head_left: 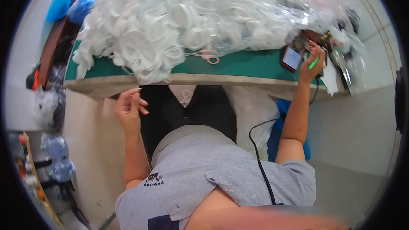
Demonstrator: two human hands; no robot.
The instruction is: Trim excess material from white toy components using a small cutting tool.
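Observation:
My right hand [314, 64] is closed around a small bright green stick-like thing [314, 62], mostly hidden by the fingers. It hovers over the right end of the green-topped table, beside a phone [292, 57] with its screen lit. My left hand [131, 104] is just off the table's near edge, fingers loosely bent and apart, with nothing visible in them. Close to it, a large heap of white looped straps [145, 30] spills over the front edge. Pink-handled scissors [208, 56] lie on the table between the heap and the phone.
Clear plastic bags [255, 21] cover the heap's right part. The green tabletop [251, 64] shows along the front. White paper [329, 76] and small tools lie at the right end. A black cable [255, 142] hangs to my right. Blue and pink bundles [82, 8] sit far left.

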